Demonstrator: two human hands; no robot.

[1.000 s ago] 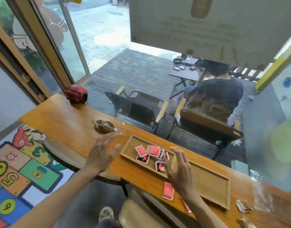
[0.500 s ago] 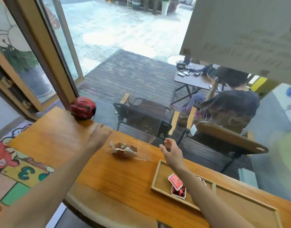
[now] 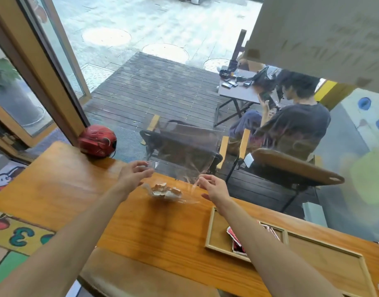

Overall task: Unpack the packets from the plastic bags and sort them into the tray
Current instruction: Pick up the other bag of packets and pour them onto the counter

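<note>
At the lower right of the frame a wooden tray (image 3: 212, 232) lies on the counter (image 3: 81, 189), its left compartment holding red packets (image 3: 234, 237) partly hidden under the right forearm, its right compartment showing bare wood; at the bottom right corner the edge of something pale shows, too cut off to name. Further up, at centre frame, a clear bag (image 3: 184, 166) is held up by both hands, its lower end resting on the counter with pale brown packets (image 3: 166, 190) bunched inside; the left hand (image 3: 133, 175) pinches the bag's upper left edge between curled fingers and thumb; the right hand (image 3: 212, 186) pinches the film low on its right side, fingers curled. The bag sits well apart from the tray, so packets shaken out here would likely land on bare counter, or slide off its far edge just beyond; the thin film could also slip from a light pinch or tear under a hard pull, scattering the lot; brown packets dropped among the red ones would spoil the sort. Beyond, at upper left, a red helmet (image 3: 97, 142) rests on the counter's far corner; past the glass, a seated person (image 3: 295, 125) faces away on a wooden deck.
</note>
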